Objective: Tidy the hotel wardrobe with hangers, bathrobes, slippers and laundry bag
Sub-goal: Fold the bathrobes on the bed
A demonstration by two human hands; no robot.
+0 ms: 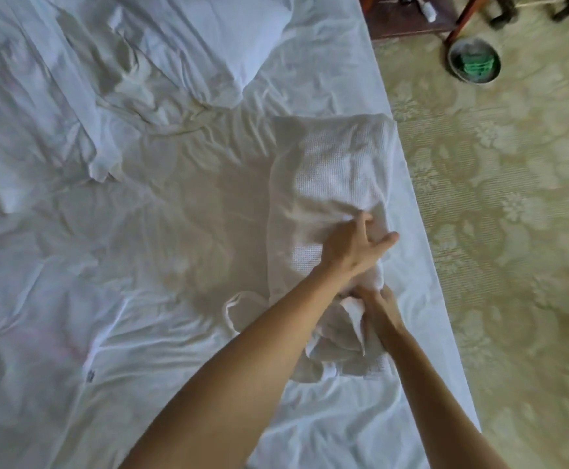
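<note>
A pillow [188, 52] lies at the far left of the rumpled white bed [114, 265]. The folded waffle bathrobe [334, 170] rests near the bed's right edge. The left hand [354, 245] presses on it, fingers spread wide; the right hand [378, 313] pinches its near end. A bin [474, 62] stands on the carpet.

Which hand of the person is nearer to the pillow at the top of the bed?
The left hand. It rests on the middle of the folded bathrobe, closer to the pillow. The right hand grips the robe's near end, farther away.
</note>
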